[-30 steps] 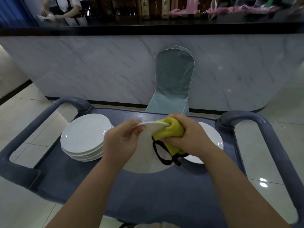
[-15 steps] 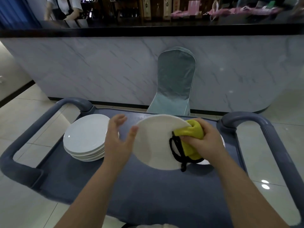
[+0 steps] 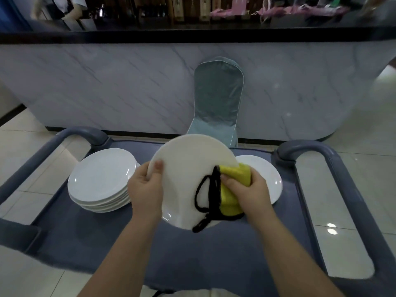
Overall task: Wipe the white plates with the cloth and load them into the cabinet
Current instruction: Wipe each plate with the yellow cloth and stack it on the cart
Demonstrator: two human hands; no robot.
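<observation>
I hold a white plate [image 3: 188, 168] tilted up over the blue cart [image 3: 214, 254]. My left hand [image 3: 145, 189] grips its left rim, thumb on the near face. My right hand [image 3: 250, 194] holds a yellow cloth [image 3: 233, 189] with a black loop cord against the plate's right edge. A stack of several white plates [image 3: 100, 179] sits on the cart at the left. Another white plate [image 3: 265, 176] lies on the cart at the right, partly behind my right hand. No cabinet is in view.
The cart has raised grey-blue handles at the left [image 3: 70, 136] and right [image 3: 334, 163]. A covered chair [image 3: 216, 99] stands beyond it against a marble counter front [image 3: 107, 82]. Tiled floor surrounds the cart.
The plate has turned from nearly edge-on to facing me. My left hand regripped its left rim. My right hand with the cloth slid down the plate's right edge.
</observation>
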